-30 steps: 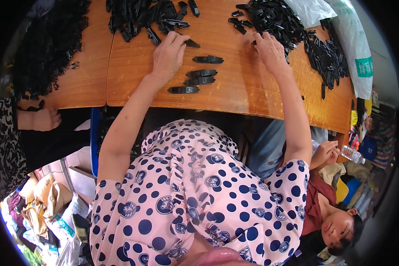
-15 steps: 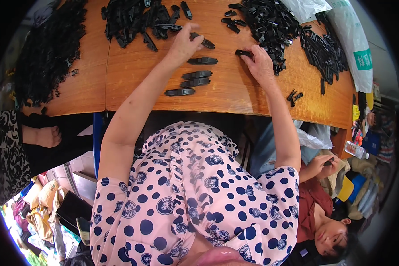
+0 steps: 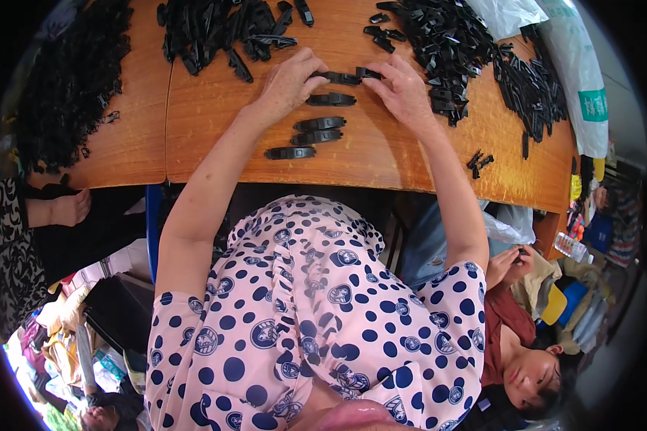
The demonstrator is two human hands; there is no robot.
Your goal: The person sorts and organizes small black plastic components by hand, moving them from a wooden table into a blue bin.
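My left hand (image 3: 289, 82) is closed on the left end of a long black plastic part (image 3: 341, 78), held just over the table (image 3: 230, 136). Between the fingers of my right hand (image 3: 401, 87) is a small black plastic piece (image 3: 367, 73). It meets the long part's right end; whether the two are joined I cannot tell. Just nearer to me lies a similar curved black part (image 3: 331, 100). Below it are a close pair of black parts (image 3: 319, 123) and a single black part (image 3: 290, 153).
Heaps of black plastic parts lie at the far middle (image 3: 216, 32), the far right (image 3: 446, 43) and the left (image 3: 72, 86). Thin black strips (image 3: 528, 93) are piled beside a white plastic bag (image 3: 582, 79). Several tiny pieces (image 3: 479, 162) lie at right. A person (image 3: 510, 323) sits at right.
My right hand has moved left with the small black piece, bringing it to the long part's end. My left hand, blurred earlier, now grips the long part's left end.
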